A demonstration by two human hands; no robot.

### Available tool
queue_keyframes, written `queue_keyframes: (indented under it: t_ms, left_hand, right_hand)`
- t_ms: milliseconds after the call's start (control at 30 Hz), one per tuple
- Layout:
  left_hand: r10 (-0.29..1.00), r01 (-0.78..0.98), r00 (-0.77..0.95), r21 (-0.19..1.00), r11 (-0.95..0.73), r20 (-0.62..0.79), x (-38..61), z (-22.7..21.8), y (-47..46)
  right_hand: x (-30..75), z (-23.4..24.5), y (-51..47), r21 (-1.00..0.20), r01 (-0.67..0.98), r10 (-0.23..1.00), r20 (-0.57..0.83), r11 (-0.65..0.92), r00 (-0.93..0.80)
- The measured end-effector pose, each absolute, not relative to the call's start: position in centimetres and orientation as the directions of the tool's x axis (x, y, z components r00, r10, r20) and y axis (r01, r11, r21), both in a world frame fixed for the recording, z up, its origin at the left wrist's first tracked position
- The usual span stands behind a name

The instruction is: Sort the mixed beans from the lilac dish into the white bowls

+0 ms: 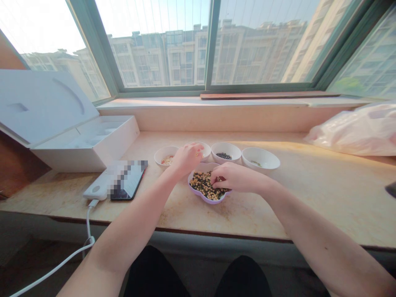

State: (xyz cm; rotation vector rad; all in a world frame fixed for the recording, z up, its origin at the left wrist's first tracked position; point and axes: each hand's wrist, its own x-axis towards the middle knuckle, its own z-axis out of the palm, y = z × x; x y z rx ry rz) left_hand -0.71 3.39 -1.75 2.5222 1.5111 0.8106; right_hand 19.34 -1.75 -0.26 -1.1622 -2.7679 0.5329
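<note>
Head view, looking down at a stone-topped counter [262, 206] under a window [161, 45]. The left hand [187, 159] is over the far side of the counter, covering most of a white bowl [206, 150]. Its fingers are drawn into a tight pinch at the bowl, and a tiny yellowish speck shows at the fingertips [196, 154], too small to say if it is held. The right hand [238, 177] reaches in from the right, fingers curled down, with the fingertips [216, 182] at a mixed pile of dark and yellowish beans [202, 185]. It is partly closed; whether it has beans in hand can't be seen.

The beans sit in a lilac scalloped dish [194, 187], which is rounded with no clear long axis. The right hand is nearer, right on top of the dish's right side, while the left hand is just beyond its far edge.

Three more white bowls are in the row: one with pale and reddish beans [161, 154] left of the left hand, one with black beans [225, 147], and one with a few greenish beans [260, 154] at the right end.

Also on the counter: an open white box [62, 111], a white power bank [95, 190], a phone [130, 181], and a pink plastic bag [349, 132].
</note>
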Motion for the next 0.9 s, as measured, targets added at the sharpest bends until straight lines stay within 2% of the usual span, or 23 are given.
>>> queue_keyframes:
  t_ms: [167, 300, 467, 733, 900]
  left_hand:
    - [0.765, 0.655, 0.425, 0.419, -0.629, 0.483, -0.5, -1.7, 3.2]
    - [0.670, 0.524, 0.497, 0.425, -0.738, 0.551, -0.3, -1.6, 2.8]
    - [0.578, 0.402, 0.552, 0.415, -0.816, 0.601, -0.1, -2.0, 2.7]
    - [0.587, 0.368, 0.475, 0.458, -0.809, 0.656, 0.4, -2.4, 2.9]
    - [0.624, 0.477, 0.453, 0.418, -0.773, 0.637, 0.0, -2.4, 3.0]
  right_hand:
    - [19.8, -0.6, -0.9, -0.531, 0.669, 0.845, 0.199, 0.519, -0.497]
    - [20.0, -0.9, -0.2, -0.730, 0.529, 0.897, 0.291, 0.433, -0.333]
    - [20.0, -1.2, 0.4, -0.910, 0.307, 0.938, 0.188, 0.278, -0.291]
    - [20.1, -2.0, 0.9, -0.971, 0.159, 0.940, 0.122, 0.180, -0.318]
    - [19.8, -2.1, 0.9, -0.985, 0.120, 0.966, 0.093, 0.125, -0.239]
